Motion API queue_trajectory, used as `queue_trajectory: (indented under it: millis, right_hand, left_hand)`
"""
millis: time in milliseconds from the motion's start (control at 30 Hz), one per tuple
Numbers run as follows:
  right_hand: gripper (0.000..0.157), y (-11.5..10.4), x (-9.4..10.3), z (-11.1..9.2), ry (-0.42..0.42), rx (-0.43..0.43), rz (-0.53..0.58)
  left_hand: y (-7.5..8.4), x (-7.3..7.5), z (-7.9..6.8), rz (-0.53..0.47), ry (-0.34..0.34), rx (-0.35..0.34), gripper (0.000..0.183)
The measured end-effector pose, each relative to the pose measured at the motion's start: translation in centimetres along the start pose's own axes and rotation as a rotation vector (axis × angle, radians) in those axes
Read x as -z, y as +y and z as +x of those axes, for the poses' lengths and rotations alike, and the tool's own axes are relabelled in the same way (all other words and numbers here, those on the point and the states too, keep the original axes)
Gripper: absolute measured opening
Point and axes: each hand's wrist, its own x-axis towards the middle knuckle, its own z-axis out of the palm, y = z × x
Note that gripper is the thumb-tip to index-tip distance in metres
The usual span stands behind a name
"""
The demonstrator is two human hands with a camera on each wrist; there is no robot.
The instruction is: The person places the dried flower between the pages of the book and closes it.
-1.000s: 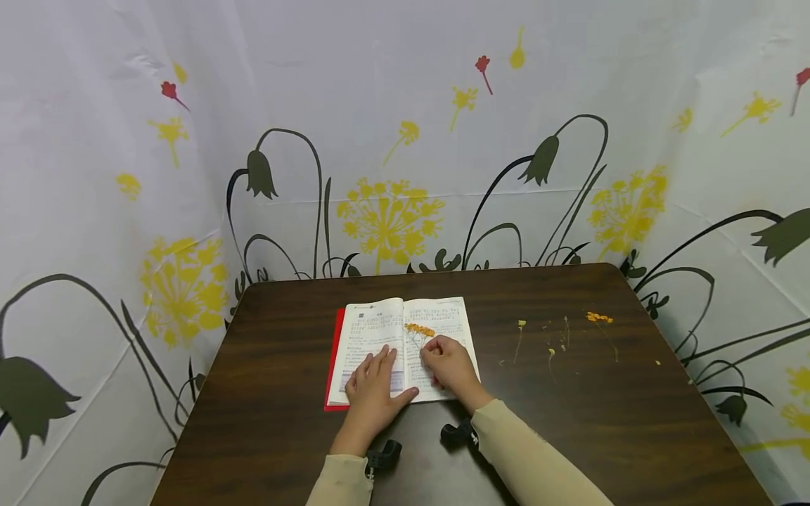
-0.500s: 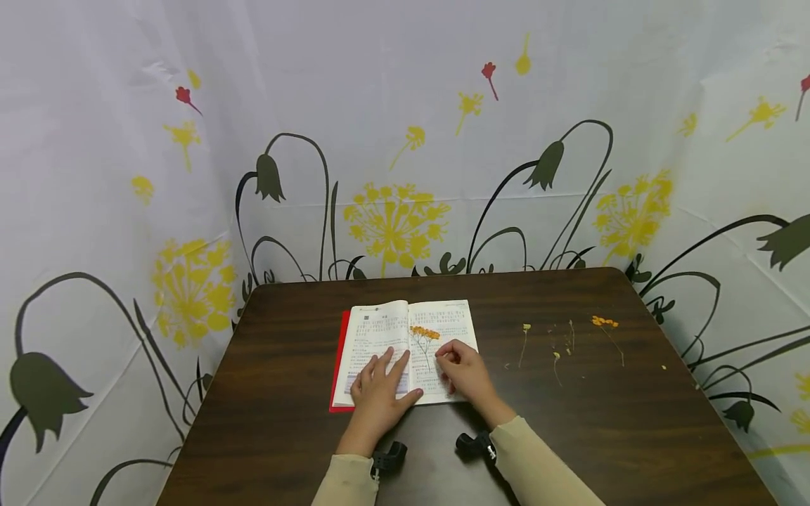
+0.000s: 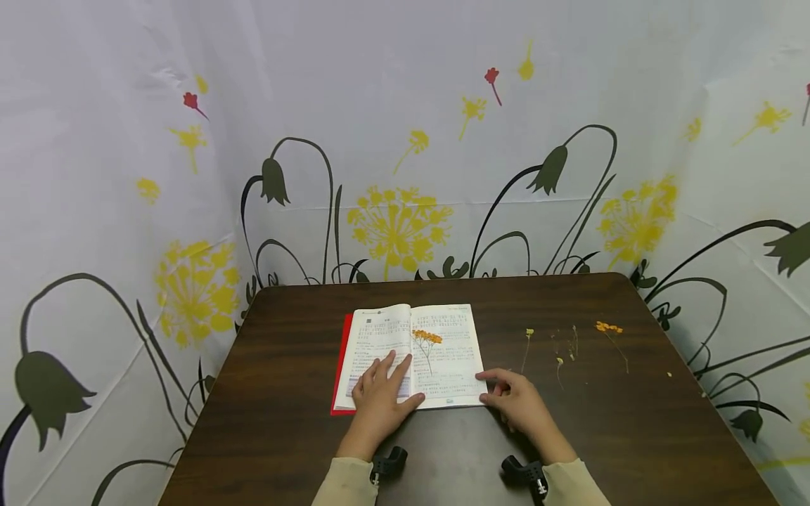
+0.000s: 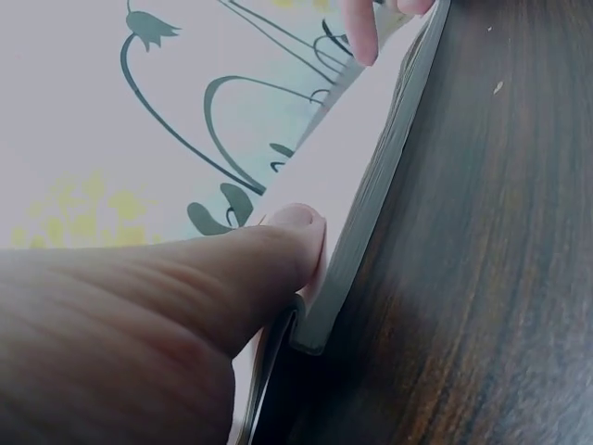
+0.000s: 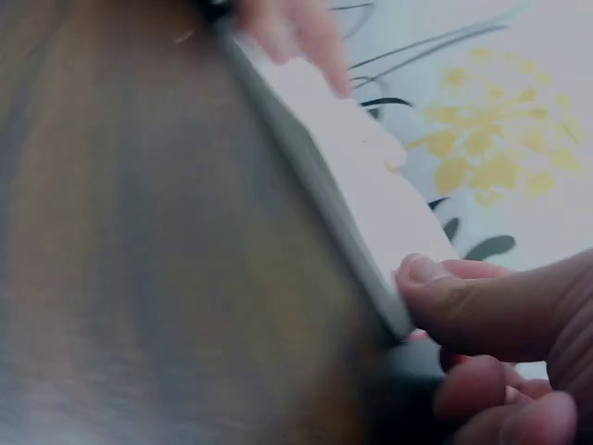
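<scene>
The open book [image 3: 458,355] lay, in the head view, on the dark table [image 3: 285,365], directly in front of the person, its gutter running away from them. The left hand [image 3: 381,390] rested over its near left part, fingers spread and nearly straight, the thumb reaching past the gutter onto the right page. The right hand [image 3: 515,397] was at the right page's outer edge, near the close corner, its thumb and forefinger against the paper. Between the hands but farther off, an orange sprig [image 3: 427,337] lay just right of the gutter, its stem pointing back toward the person; the left fingertips were nearer to it. Rows of small print covered both pages, too small to read; no brand could be made out.

In the left wrist view, the left thumb pressed flat on the page beside the book's near edge. The paper looked washed out, with no legible writing.

In the right wrist view, the right thumb lay on the book's corner with the fingers curled around the edge, apparently pinching it. No lettering showed there.
</scene>
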Motion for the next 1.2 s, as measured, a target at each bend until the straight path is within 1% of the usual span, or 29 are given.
queue_trajectory:
  millis: [67, 133, 200, 333, 433, 567, 733, 800, 900, 967, 1000, 1067, 1200]
  right_hand:
    - [0.037, 0.4, 0.3, 0.0, -0.041, -0.024, 0.091]
    - [0.037, 0.6, 0.5, 0.1, -0.071, -0.022, 0.125]
    - [0.038, 0.7, 0.6, 0.3, -0.097, -0.018, 0.138]
    - [0.038, 0.9, 0.9, 0.5, -0.141, -0.005, 0.142]
    - [0.038, 1.2, 0.9, 0.7, -0.147, 0.0, 0.145]
    - [0.036, 1.5, 0.6, 0.8, -0.11, -0.012, 0.143]
    - [0.033, 1.3, -0.2, 0.9, -0.045, -0.017, 0.134]
    - [0.037, 1.0, -0.5, 0.9, -0.013, -0.017, 0.124]
    - [0.047, 0.7, -0.7, 0.8, 0.031, -0.012, 0.115]
    - [0.053, 0.8, -0.8, 0.8, 0.05, -0.007, 0.108]
    - [0.054, 0.9, -0.8, 0.8, 0.052, -0.005, 0.105]
    - [0.05, 1.0, -0.8, 0.9, 0.059, 0.007, 0.09]
    - [0.031, 1.1, -0.7, 0.8, 0.063, 0.029, 0.112]
  left_hand:
    - [0.0, 0.0, 0.0, -0.003, 0.0, -0.004, 0.086]
    - [0.0, 0.0, 0.0, -0.002, -0.003, -0.001, 0.086]
    - [-0.1, 0.1, 0.0, 0.0, 0.0, -0.001, 0.086]
    - [-0.1, -0.3, -0.1, 0.002, 0.004, 0.005, 0.085]
    - [-0.2, -0.5, -0.1, 0.004, -0.003, 0.007, 0.085]
    - [-0.4, -0.6, 0.0, 0.0, -0.006, -0.003, 0.085]
    - [-0.6, -0.6, 0.2, 0.0, 0.006, -0.011, 0.084]
    - [-0.7, -0.5, 0.4, 0.005, 0.004, -0.007, 0.085]
    - [-0.7, -0.5, 0.5, 0.013, -0.001, -0.002, 0.085]
    - [-0.5, -0.4, 0.4, 0.018, -0.001, 0.0, 0.085]
    - [-0.5, -0.4, 0.4, 0.021, 0.0, -0.001, 0.085]
    - [-0.4, -0.4, 0.3, 0.031, 0.004, -0.003, 0.085]
    - [-0.2, -0.4, 0.2, 0.044, 0.006, -0.006, 0.085]
